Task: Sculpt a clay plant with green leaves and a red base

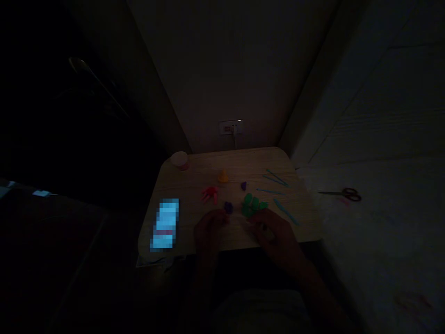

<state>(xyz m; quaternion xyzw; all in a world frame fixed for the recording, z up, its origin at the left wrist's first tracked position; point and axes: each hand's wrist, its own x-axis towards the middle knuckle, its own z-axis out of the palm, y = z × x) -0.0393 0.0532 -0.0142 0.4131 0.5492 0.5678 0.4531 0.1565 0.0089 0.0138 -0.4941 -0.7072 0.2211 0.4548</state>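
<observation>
The left hand (pixel 208 228) is near the close edge of the little table (pixel 194 178), with its fingertips right by a dark purple lump (pixel 228 207). It is too dark to tell if they pinch it. The right hand (pixel 276 232) is bent beside the green leafy thing (pixel 248 206) — I can't tell if its fingers are together or holding something. Both things sit between the table's middle and its close edge.

A red thing (pixel 210 193), an orange thing (pixel 223 176) and a small purple bit (pixel 244 185) lie farther back. A cup (pixel 180 160) is at the far left corner — and a glowing screen (pixel 164 225) is at the close left corner. Blue-green sticks (pixel 285 211) lie near the right edge.
</observation>
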